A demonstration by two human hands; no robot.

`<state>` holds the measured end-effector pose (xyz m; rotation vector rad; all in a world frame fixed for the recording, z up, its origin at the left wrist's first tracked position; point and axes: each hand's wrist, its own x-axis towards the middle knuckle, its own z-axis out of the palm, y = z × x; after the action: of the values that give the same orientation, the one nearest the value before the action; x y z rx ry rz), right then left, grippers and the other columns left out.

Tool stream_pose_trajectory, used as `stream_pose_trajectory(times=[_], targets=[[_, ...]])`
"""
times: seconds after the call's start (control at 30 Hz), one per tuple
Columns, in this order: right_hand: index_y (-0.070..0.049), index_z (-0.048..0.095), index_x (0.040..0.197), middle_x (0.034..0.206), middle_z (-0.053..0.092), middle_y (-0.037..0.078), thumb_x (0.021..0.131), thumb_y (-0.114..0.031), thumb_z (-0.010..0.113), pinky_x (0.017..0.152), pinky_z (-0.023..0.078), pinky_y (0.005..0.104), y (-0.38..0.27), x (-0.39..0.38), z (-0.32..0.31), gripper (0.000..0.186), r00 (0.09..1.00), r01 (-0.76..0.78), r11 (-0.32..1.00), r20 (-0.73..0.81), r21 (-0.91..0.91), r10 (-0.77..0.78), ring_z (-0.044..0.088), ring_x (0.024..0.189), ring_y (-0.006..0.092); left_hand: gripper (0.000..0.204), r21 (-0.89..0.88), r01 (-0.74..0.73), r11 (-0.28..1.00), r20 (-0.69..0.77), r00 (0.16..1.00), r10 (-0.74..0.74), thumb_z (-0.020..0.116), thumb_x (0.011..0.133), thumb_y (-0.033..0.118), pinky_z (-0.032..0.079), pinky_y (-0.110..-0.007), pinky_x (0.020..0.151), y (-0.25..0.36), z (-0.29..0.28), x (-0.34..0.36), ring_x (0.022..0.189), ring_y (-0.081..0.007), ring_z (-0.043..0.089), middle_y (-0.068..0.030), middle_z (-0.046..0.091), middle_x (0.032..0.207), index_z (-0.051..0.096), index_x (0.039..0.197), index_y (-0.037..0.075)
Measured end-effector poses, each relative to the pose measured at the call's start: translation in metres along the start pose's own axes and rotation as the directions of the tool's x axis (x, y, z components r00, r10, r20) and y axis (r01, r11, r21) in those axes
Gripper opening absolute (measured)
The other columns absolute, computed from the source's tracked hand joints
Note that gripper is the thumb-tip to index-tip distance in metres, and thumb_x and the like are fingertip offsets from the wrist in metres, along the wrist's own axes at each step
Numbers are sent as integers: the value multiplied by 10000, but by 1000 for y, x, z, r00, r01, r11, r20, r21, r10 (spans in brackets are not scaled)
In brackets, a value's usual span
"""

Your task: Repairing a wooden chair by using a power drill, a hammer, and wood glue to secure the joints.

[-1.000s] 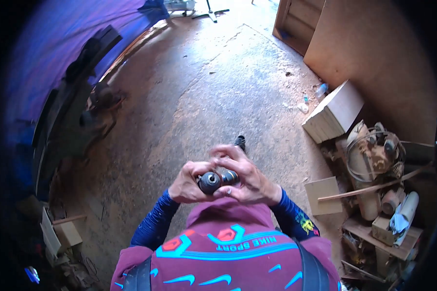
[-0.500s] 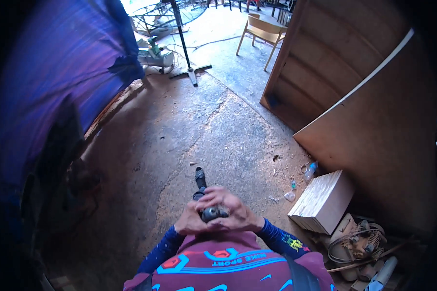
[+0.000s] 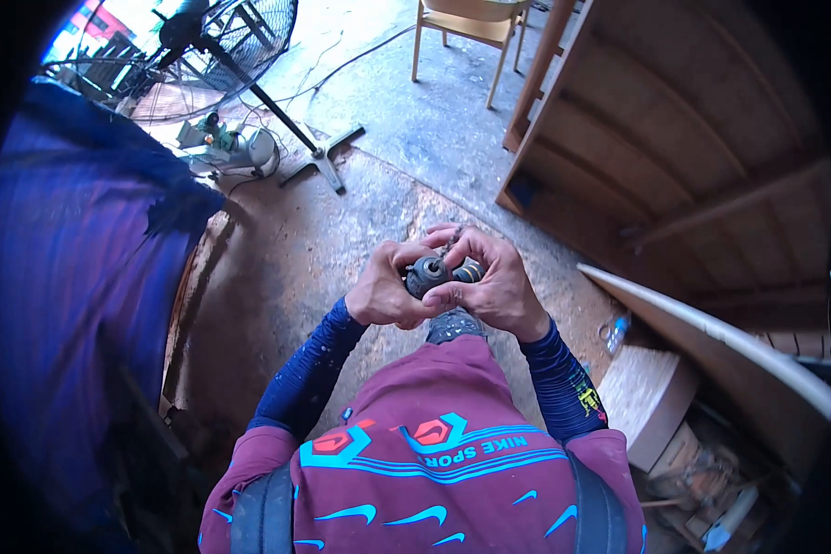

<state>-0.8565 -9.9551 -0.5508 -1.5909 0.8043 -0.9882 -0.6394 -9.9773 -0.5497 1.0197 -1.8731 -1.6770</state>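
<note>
Both my hands are closed around a dark power drill (image 3: pixel 425 276) in front of my chest, its round chuck turned up toward me with a hole in the middle. My left hand (image 3: pixel 385 288) wraps the chuck's left side. On the other side, my right hand (image 3: pixel 500 286) curls over it with the thumb against the chuck's lower edge. A thin, dark, twisted piece like a drill bit (image 3: pixel 451 242) shows by the right fingertips. Between the right thumb and fingers, a dark part with a yellowish ring (image 3: pixel 470 271) is visible. Fingers hide most of the drill's body.
A large fan (image 3: pixel 317 162) on a cross-shaped stand and a compressor-like machine (image 3: pixel 240 152) stand ahead left. Blue sheeting (image 3: pixel 83 249) hangs at left. A wooden chair (image 3: pixel 471 28) is ahead; big wooden panels (image 3: pixel 656 138) and a pale block (image 3: pixel 644 397) lie along the right.
My hands and the drill have risen and moved farther from my body. The view has shifted, bringing the fan fully into sight. The thin twisted piece now shows by my right fingers.
</note>
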Motion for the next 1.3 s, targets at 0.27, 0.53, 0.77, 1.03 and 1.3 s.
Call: stream_pose_trajectory(times=[0.27,0.53,0.77,1.03,1.3], targets=[[-87,716,1211,1417,608,135,769,-231,854,1199,297,515,71,245,-152,485,966,174,981,179,87,-187,396,1459,344,386,-108,269,957,-4,963,-271,837,706,129,564,-296,779,33,-150,223,847,-146,698,-69,705,944,678,1033,2],[-3,514,1438,1648,285,220,865,-270,800,1213,271,455,114,462,-273,694,958,57,963,257,264,-127,288,1527,341,478,-185,-44,982,-154,988,15,889,644,183,514,-246,572,14,-301,434,626,-69,622,1,704,832,710,1056,19],[9,636,1254,1579,404,226,819,-260,834,1180,320,481,164,642,-365,549,987,131,983,-82,-127,-142,387,1460,363,448,-14,-250,968,44,967,250,875,630,169,522,-273,627,3,-457,642,699,-80,628,-25,677,784,709,1016,14],[-14,634,1139,1361,583,216,727,-238,901,1120,382,492,189,846,-455,540,965,230,909,-40,-349,-259,436,1402,380,471,63,-124,990,175,978,112,901,682,235,552,-309,729,17,-614,800,780,-112,658,-38,732,894,714,1064,31],[-38,636,1136,1470,518,197,706,-189,891,1147,369,509,251,1064,-510,523,923,337,940,215,-45,-320,433,1399,421,520,150,-278,949,-78,953,291,930,620,192,551,-296,873,15,-767,898,989,-118,664,-53,710,1096,711,1064,32]])
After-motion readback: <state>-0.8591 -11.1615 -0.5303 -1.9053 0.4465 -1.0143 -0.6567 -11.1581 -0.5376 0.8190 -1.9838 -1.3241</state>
